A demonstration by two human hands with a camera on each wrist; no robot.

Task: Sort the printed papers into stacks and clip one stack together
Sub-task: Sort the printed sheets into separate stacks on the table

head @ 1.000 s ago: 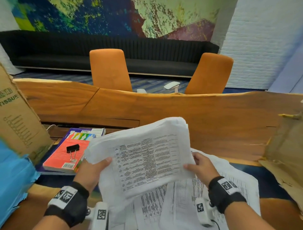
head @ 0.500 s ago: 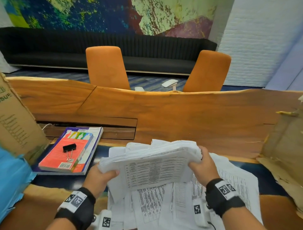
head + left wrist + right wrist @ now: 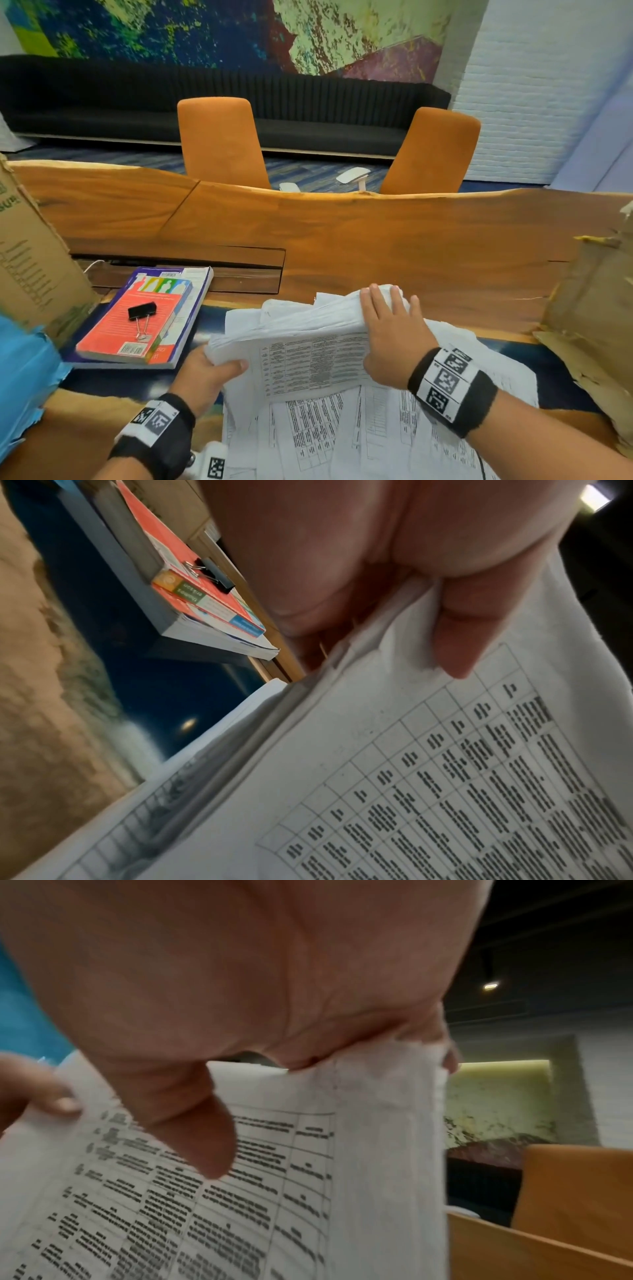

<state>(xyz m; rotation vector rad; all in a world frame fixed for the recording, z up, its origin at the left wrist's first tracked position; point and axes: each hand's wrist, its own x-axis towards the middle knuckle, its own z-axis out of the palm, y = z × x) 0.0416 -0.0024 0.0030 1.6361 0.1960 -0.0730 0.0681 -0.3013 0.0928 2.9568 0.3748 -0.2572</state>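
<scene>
On the table [image 3: 394,236], right in front of the person, a stack [image 3: 308,346] of printed papers was held up off the loose sheets [image 3: 346,431] spread beneath it. Left hand [image 3: 209,373] gripped the stack's left edge, thumb on top of the printed page, fingers underneath. Right hand [image 3: 390,329] clamped the stack's right edge, thumb on the printed face, fingers wrapped over the far side. Hands were apart, one at each end of the stack. Left of the stack, well apart from it, lay a red book [image 3: 137,318] on top of a bigger book [image 3: 191,301]; a black clip [image 3: 142,311] sat on the red cover, untouched. Further left of the stack stood a cardboard box [image 3: 30,260]; torn cardboard [image 3: 592,308] stood right of it. Beyond the table, behind the stack, were two orange chairs [image 3: 219,140].
</scene>
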